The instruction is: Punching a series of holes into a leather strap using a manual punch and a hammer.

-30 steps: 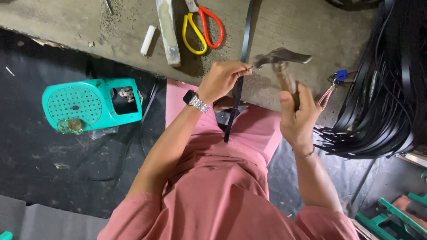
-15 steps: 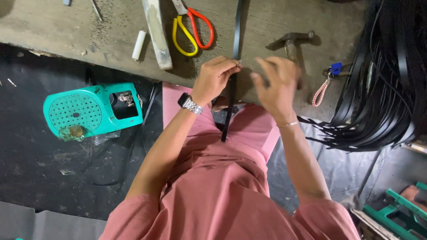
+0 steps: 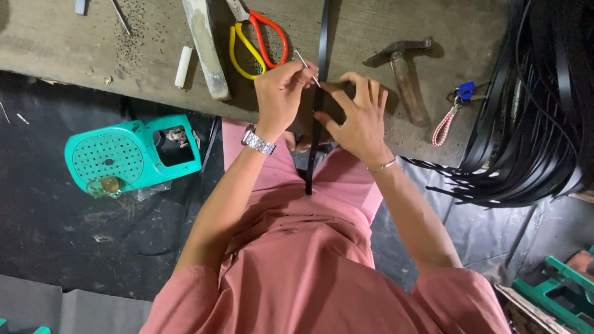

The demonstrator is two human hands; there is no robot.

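Left hand: left hand [image 3: 281,93] is closed in a pinch on a thin metal pin [image 3: 307,68], whose tip angles down to a black strap [image 3: 322,43].
Right hand: right hand [image 3: 356,114] lies mostly open, fingers spread, pressing the strap flat at the near edge of the worktop [image 3: 74,43]; it grips nothing.
Strap position: narrow and black, it runs from the far side of the worktop, between both hands, and hangs over the edge onto the person's pink lap.
Strap handling: it looks light, thin and bendy, with a smooth and probably slippery face; best pinned flat just beside the pin.
Pin handling: slim, stiff and easy to drop; best pinched near its upper end.
Nearby right: a hammer [image 3: 402,68] lies untouched, with a bunch of keys [image 3: 461,96] and a heap of black straps [image 3: 538,124] beyond it.
Nearby left: red-and-yellow scissors [image 3: 257,37] and a white stick [image 3: 183,67].
Floor: a turquoise plastic casing [image 3: 133,154].
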